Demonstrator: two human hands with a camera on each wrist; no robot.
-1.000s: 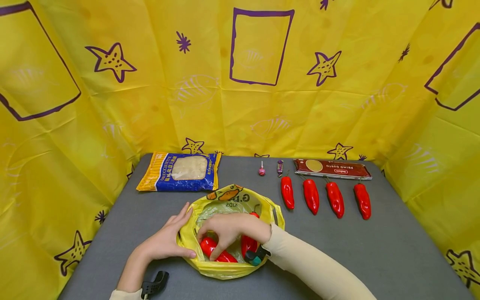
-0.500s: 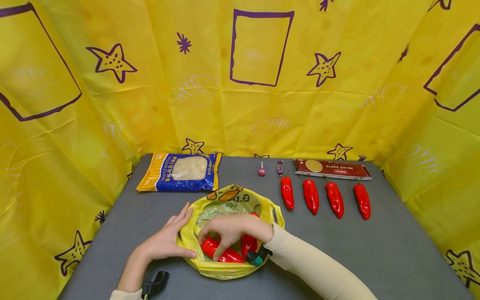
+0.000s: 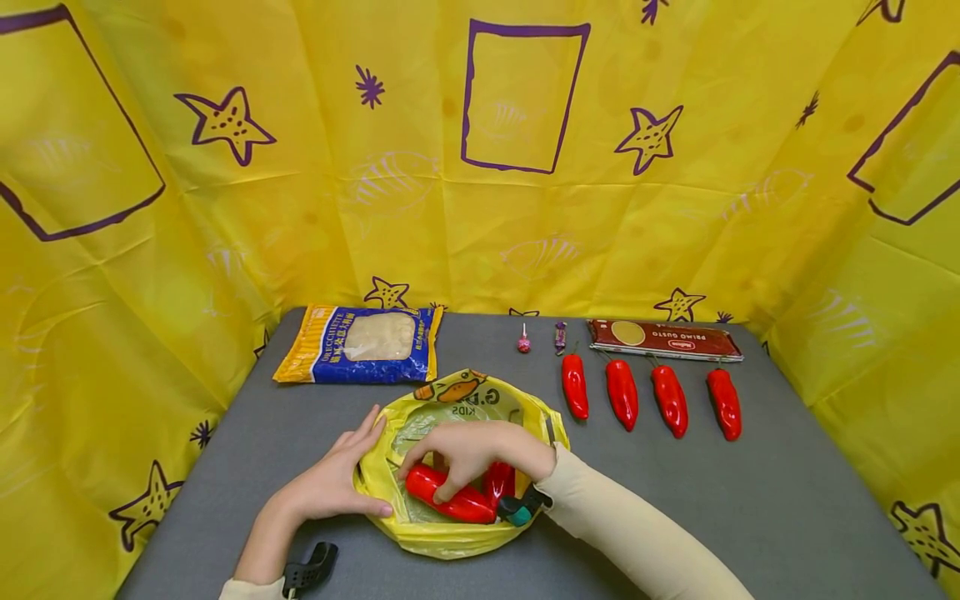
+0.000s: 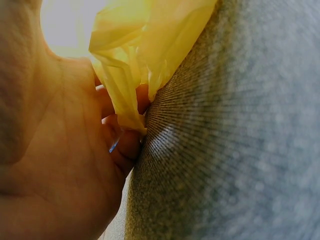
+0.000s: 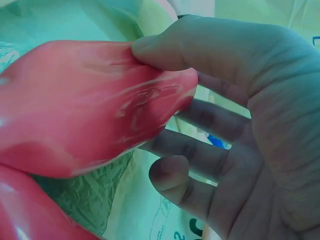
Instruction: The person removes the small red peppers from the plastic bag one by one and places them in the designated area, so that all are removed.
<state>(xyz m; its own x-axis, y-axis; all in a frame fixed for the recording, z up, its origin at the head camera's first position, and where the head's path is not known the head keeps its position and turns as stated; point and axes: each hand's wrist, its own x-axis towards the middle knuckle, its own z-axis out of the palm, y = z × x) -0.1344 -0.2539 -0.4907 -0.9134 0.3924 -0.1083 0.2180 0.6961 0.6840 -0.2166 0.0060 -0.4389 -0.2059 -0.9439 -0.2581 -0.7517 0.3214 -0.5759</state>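
A yellow plastic bag [image 3: 442,542] stands with its mouth spread on the grey table. My left hand [image 3: 326,483] holds the bag's left side, thumb at the front rim and fingers along the outer side; the left wrist view shows yellow plastic [image 4: 125,65] at those fingers. Inside the bag, my right hand [image 3: 468,454] pinches a red pepper [image 3: 457,497] between thumb and fingers. The right wrist view shows the thumb on the upper side of this pepper [image 5: 85,110]. Another red pepper [image 3: 500,482] lies beside it in the bag, partly hidden by the right wrist.
Several red peppers [image 3: 622,396] lie in a row at the right. Behind them is a brown flat package [image 3: 667,338]. A lollipop [image 3: 523,342] and a purple-wrapped candy [image 3: 560,335] lie farther left. A blue-and-yellow pasta packet [image 3: 360,343] lies at back left. Yellow curtains surround the table.
My right hand has shifted slightly right and up inside the bag, drawing the pinched pepper rightward against the other one. My left hand stays on the bag's side.
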